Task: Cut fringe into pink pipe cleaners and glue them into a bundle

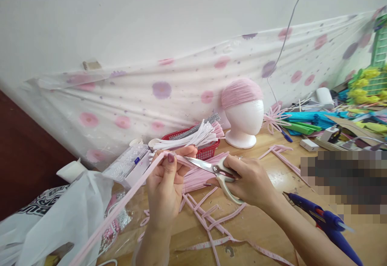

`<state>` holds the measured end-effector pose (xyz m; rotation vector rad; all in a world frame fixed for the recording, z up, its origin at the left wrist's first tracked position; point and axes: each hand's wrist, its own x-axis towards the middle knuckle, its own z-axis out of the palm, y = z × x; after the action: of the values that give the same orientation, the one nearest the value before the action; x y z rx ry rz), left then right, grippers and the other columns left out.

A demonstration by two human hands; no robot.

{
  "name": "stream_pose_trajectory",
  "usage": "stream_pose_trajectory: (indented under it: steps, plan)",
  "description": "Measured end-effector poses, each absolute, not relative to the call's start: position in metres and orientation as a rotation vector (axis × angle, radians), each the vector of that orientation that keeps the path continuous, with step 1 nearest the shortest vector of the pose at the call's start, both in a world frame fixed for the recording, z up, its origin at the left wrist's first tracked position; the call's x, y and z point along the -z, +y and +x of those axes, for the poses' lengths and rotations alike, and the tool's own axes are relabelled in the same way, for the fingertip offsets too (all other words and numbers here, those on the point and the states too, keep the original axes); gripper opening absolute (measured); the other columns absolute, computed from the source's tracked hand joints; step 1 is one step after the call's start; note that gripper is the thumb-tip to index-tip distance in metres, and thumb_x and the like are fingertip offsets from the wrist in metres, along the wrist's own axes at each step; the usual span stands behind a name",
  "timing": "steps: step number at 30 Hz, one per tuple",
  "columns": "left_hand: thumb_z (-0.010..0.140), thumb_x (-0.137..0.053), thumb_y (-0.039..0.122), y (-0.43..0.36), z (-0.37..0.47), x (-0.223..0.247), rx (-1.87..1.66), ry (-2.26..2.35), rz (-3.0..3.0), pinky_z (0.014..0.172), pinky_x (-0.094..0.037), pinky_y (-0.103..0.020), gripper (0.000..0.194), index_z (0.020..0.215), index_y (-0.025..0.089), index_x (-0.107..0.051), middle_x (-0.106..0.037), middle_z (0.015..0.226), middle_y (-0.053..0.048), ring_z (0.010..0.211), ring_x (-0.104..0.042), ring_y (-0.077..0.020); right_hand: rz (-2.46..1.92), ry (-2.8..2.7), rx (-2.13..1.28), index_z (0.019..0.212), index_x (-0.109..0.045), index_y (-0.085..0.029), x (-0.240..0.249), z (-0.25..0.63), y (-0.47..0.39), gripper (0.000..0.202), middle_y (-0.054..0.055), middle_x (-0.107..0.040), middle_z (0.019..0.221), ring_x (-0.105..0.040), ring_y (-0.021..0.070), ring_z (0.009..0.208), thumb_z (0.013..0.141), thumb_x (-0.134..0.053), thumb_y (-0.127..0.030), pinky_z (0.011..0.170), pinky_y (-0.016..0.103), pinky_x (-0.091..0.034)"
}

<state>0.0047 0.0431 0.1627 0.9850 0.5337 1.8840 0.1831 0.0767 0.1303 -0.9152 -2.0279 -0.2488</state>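
- Our left hand (165, 185) pinches a pink strip (127, 199) between thumb and forefinger, raised above the table (266, 221) so its end meets the blades.
- Our right hand (248, 181) has its fingers through the handles of the scissors (211, 169); the blades are parted at the strip's end.
- Cut pink pieces (208, 213) lie below; a glue gun (323, 217) rests to the right.
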Motion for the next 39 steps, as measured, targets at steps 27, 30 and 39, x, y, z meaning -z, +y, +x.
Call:
stream_pose_trajectory:
  steps: [27,30,39]
  plan:
    - [0.071,-0.079,0.03,0.052,-0.024,-0.168,-1.872,0.582,0.779,0.094,-0.048,-0.039,0.025,0.079,0.018,-0.059,-0.076,0.093,-0.004,0.096,-0.071,-0.0213,-1.325,-2.124,-0.046,0.073,-0.046,-0.022,-0.136,0.205,0.046,0.019,-0.002,-0.053,0.063,-0.049,0.0148,0.056,0.083,-0.059,-0.03,0.052,0.023,-0.034]
    - [0.074,-0.078,0.033,0.048,-0.021,-0.168,-1.793,0.513,0.844,0.093,-0.051,-0.042,0.027,0.086,0.019,-0.058,-0.077,0.095,-0.007,0.095,-0.073,-0.0242,-1.23,-2.065,-0.114,0.068,-0.039,-0.023,-0.149,0.196,0.04,0.029,-0.005,-0.044,0.059,-0.04,0.012,0.053,0.083,-0.061,-0.034,0.049,0.022,-0.031]
    - [0.079,-0.075,0.035,0.035,-0.008,-0.173,-1.708,0.466,0.938,0.09,-0.056,-0.043,0.025,0.082,0.021,-0.055,-0.078,0.083,-0.005,0.098,-0.073,-0.0259,-1.175,-2.079,-0.107,0.066,-0.027,-0.024,-0.144,0.181,0.039,0.042,-0.008,-0.035,0.056,-0.031,0.0095,0.051,0.078,-0.066,-0.033,0.049,0.023,-0.024]
